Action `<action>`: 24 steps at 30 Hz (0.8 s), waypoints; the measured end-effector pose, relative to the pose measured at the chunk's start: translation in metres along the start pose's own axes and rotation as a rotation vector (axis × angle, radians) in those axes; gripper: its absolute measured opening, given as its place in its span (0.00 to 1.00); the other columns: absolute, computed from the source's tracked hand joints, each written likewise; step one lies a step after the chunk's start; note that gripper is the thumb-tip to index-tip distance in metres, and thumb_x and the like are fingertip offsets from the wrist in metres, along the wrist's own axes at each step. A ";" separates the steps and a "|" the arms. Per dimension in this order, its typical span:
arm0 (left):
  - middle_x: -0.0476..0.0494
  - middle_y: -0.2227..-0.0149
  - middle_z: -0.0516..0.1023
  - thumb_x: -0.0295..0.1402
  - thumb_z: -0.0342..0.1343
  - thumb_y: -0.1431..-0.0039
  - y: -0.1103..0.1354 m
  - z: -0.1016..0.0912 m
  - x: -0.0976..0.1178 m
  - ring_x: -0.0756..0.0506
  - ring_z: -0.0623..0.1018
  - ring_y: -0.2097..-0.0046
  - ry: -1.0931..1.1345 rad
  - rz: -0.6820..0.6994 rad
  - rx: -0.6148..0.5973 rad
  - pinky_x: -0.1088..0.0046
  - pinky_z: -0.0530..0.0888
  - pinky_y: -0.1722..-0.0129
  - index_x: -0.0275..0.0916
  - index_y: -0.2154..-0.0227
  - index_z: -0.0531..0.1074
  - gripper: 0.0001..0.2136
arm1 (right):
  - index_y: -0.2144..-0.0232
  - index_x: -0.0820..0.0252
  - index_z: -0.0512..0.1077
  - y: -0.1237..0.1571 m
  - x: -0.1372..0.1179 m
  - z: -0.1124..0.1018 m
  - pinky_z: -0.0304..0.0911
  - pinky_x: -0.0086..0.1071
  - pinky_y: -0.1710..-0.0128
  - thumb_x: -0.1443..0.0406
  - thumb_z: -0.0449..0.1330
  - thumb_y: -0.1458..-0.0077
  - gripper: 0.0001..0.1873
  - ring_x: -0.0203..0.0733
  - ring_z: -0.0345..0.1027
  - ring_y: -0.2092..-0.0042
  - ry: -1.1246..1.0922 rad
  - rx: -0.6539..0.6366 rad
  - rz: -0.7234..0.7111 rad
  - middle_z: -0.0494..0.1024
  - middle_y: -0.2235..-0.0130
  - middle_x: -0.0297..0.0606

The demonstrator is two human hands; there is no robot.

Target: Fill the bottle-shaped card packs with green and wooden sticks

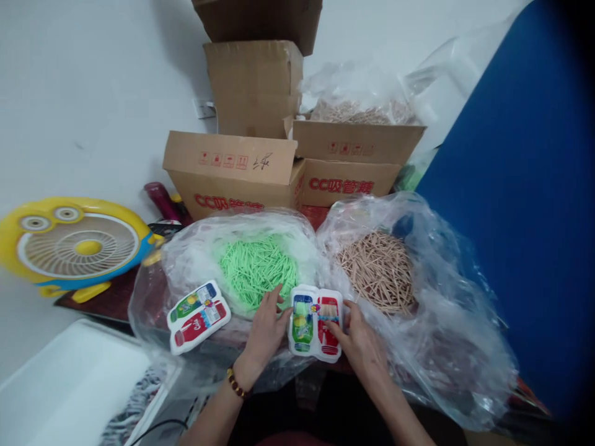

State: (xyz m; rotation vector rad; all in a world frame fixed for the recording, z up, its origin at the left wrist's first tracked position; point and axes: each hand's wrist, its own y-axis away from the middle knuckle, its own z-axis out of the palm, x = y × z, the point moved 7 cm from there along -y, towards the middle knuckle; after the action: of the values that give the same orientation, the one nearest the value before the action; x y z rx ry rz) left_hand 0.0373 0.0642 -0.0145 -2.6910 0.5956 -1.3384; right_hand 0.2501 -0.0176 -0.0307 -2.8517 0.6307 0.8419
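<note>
Between left hand (266, 325) and right hand (365, 341), printed pack (304, 328), white-edged

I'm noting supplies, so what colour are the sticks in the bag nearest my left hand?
Those sticks are bright green, seen best in the head view.

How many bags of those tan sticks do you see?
2: one open bag of tan sticks beyond the right hand, another bag at the back, showing above the right-hand cardboard box. More could be hidden.

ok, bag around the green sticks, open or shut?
Open. The clear plastic bag is spread wide around the green sticks, which lie exposed in its mouth.
</note>
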 end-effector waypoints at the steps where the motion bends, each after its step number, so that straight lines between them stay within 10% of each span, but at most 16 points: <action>1: 0.41 0.58 0.71 0.34 0.49 0.38 0.004 -0.011 -0.006 0.44 0.73 0.60 -0.029 -0.003 0.014 0.64 0.71 0.56 0.40 0.44 0.61 0.20 | 0.46 0.54 0.62 0.002 -0.004 -0.001 0.61 0.38 0.67 0.48 0.53 0.45 0.28 0.52 0.73 0.62 0.019 -0.003 -0.025 0.77 0.58 0.42; 10: 0.32 0.53 0.72 0.39 0.44 0.37 0.010 -0.160 -0.122 0.34 0.71 0.54 -0.792 -0.244 0.175 0.56 0.68 0.55 0.34 0.53 0.71 0.18 | 0.63 0.55 0.73 -0.050 0.005 -0.045 0.58 0.34 0.67 0.54 0.46 0.41 0.19 0.47 0.72 0.62 0.097 0.120 -0.093 0.79 0.61 0.41; 17: 0.31 0.46 0.68 0.43 0.43 0.37 0.005 -0.154 -0.152 0.29 0.66 0.49 -0.866 -0.361 0.022 0.50 0.65 0.55 0.37 0.45 0.65 0.22 | 0.71 0.54 0.76 -0.077 0.038 -0.043 0.54 0.33 0.70 0.52 0.51 0.46 0.18 0.49 0.73 0.64 0.328 -0.088 0.145 0.80 0.68 0.43; 24: 0.33 0.44 0.66 0.45 0.41 0.37 -0.005 -0.164 -0.169 0.29 0.65 0.46 -0.754 -0.416 -0.011 0.48 0.64 0.53 0.38 0.45 0.65 0.24 | 0.68 0.61 0.75 -0.103 0.057 -0.036 0.58 0.30 0.70 0.57 0.48 0.45 0.19 0.42 0.70 0.68 0.017 -0.044 0.078 0.78 0.70 0.40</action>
State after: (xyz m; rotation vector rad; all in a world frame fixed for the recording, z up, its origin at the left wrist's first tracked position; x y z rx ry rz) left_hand -0.1815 0.1488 -0.0393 -3.1039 -0.0387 -0.2572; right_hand 0.3544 0.0478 -0.0330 -2.8932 0.7395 0.8533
